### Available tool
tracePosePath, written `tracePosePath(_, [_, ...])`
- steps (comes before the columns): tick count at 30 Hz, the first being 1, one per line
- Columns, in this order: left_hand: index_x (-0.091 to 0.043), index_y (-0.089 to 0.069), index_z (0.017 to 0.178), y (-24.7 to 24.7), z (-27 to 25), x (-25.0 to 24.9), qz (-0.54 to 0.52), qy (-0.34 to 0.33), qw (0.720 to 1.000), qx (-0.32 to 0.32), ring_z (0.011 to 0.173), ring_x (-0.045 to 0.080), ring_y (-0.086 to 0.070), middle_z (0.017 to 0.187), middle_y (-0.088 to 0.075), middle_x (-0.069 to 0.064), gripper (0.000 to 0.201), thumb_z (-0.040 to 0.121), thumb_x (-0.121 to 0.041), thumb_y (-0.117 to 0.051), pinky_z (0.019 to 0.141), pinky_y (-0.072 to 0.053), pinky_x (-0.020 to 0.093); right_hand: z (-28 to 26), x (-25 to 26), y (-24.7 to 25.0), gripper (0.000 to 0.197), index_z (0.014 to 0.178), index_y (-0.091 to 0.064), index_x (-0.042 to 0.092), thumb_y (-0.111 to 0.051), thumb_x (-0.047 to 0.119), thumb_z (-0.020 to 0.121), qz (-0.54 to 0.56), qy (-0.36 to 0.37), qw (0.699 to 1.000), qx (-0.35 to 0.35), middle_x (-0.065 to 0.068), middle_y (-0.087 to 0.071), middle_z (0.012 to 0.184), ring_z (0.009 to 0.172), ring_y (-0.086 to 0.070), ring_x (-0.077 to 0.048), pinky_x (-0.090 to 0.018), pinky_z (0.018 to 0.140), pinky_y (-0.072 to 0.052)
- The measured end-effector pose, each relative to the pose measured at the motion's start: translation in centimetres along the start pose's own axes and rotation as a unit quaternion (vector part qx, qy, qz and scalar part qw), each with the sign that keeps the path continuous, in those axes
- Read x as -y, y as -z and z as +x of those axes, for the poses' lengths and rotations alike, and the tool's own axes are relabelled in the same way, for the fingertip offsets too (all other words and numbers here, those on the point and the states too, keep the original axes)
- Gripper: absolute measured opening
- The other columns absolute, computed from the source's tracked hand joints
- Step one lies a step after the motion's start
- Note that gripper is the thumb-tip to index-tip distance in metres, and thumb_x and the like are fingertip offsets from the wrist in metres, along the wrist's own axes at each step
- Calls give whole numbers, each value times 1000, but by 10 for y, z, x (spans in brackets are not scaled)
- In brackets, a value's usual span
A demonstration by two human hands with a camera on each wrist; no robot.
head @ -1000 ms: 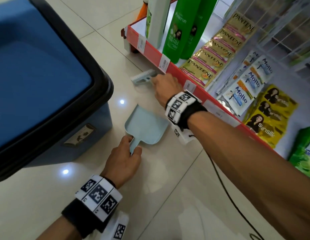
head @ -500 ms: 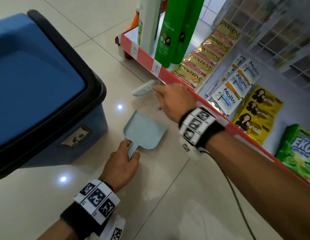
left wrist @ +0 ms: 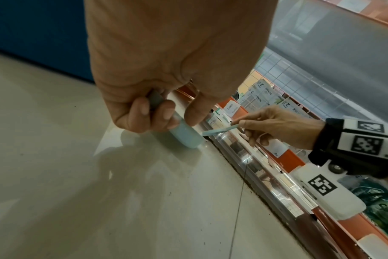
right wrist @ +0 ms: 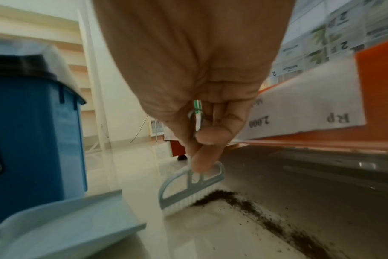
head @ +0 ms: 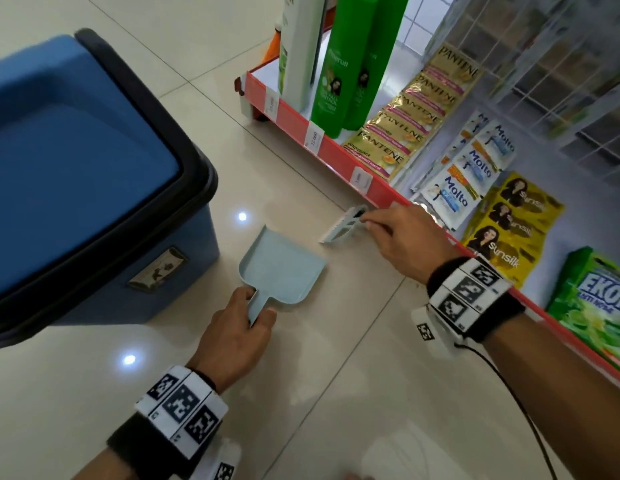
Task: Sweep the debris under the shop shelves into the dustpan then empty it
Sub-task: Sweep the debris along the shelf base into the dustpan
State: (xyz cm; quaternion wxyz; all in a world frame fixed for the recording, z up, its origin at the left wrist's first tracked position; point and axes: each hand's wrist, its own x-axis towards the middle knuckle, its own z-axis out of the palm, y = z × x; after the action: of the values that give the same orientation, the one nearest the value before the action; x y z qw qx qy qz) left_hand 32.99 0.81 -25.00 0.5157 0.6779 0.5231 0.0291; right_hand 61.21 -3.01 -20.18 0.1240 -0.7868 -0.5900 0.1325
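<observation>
A pale blue dustpan (head: 282,268) lies flat on the tiled floor, its mouth facing the shelf. My left hand (head: 237,332) grips its handle (left wrist: 179,129). My right hand (head: 402,237) pinches the handle of a small pale blue brush (head: 343,226) beside the dustpan's right corner. The brush (right wrist: 193,188) stands with its bristles on the floor against a heap of dark debris (right wrist: 213,197). More debris (right wrist: 284,229) runs in a line along the floor under the shelf edge.
A blue bin (head: 76,174) with a black rim stands on the left, close to the dustpan. The red-edged bottom shelf (head: 339,157) holds green shampoo bottles (head: 336,64) and sachet strips (head: 409,123). A black cable (head: 519,407) trails from my right wrist.
My right hand has drawn the brush along the shelf edge towards me, from beyond the dustpan to beside its right corner. The left hand and dustpan have stayed put.
</observation>
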Motion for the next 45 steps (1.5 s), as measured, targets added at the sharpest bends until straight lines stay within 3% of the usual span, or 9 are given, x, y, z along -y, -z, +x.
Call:
tracePosePath(4, [-30, -48, 117, -4, 2, -4, 2, 2, 1000, 3, 72, 15, -63, 83, -66, -4, 26, 93, -41, -52, 71, -54, 36, 8, 15, -3, 24, 113, -71, 14, -54, 23, 99, 65, 37, 995, -71, -2, -71, 81, 56, -50, 1, -19, 54, -45])
tracePosePath(7, [-32, -46, 114, -5, 0, -8, 6, -7, 1000, 1, 72, 12, -63, 81, -65, -6, 23, 93, -40, -53, 68, -52, 33, 28, 32, -16, 28, 113, -69, 11, -49, 26, 101, 67, 33, 994, -80, -9, -70, 80, 64, -62, -19, -37, 63, -56])
tracePosePath(11, [-32, -46, 115, -1, -3, -6, 8, -12, 1000, -20, 70, 9, -62, 79, -65, -6, 24, 93, -40, -53, 60, -46, 27, 44, 43, -37, 24, 113, -66, 10, -46, 20, 103, -98, -43, 993, -41, -12, -69, 90, 82, -68, -31, -41, 77, -59])
tracePosePath(15, [-29, -46, 117, -4, -10, -6, 7, -12, 1000, -10, 74, 10, -63, 83, -65, -6, 28, 93, -41, -54, 65, -50, 29, 22, 22, -38, 22, 105, -63, 10, -46, 24, 102, -153, -101, 983, -5, -5, -62, 82, 71, -60, -21, -32, 72, -55])
tracePosePath(23, [-26, -46, 122, -12, -8, -9, 23, -26, 999, 7, 72, 12, -62, 82, -64, -5, 33, 94, -42, -53, 70, -53, 34, -56, 6, -13, 27, 103, -65, 10, -42, 22, 104, -158, -83, 984, 7, -6, -67, 79, 68, -65, -18, -33, 69, -59])
tracePosePath(29, [-28, -43, 119, -23, -5, -11, 43, -40, 998, 29, 73, 10, -63, 81, -63, -8, 29, 94, -41, -52, 67, -55, 33, -20, 29, -13, 28, 113, -65, 12, -42, 25, 104, -88, -29, 993, -72, -5, -67, 82, 69, -63, -17, -26, 63, -52])
tracePosePath(35, [-25, -46, 120, -27, -4, -8, 32, -34, 999, 26, 66, 12, -61, 76, -64, -5, 31, 94, -40, -53, 59, -47, 28, 1, 23, -24, 29, 113, -64, 17, -41, 31, 104, -135, -59, 989, -14, -3, -68, 85, 75, -66, -20, -33, 73, -58])
tracePosePath(42, [-22, -47, 120, -32, -5, -8, 30, -40, 998, 40, 68, 15, -60, 82, -64, -2, 33, 94, -39, -54, 63, -50, 32, -73, -14, -2, 32, 116, -66, 24, -40, 37, 103, -112, -67, 991, -21, 5, -62, 74, 62, -55, -9, -24, 57, -50])
tracePosePath(45, [-21, -47, 119, -37, -6, -12, 35, -39, 997, 50, 69, 18, -61, 82, -64, 0, 32, 94, -38, -54, 68, -51, 36, -67, -6, 3, 32, 118, -66, 23, -41, 36, 103, -98, -43, 992, -66, 6, -57, 69, 53, -45, -4, -15, 46, -28])
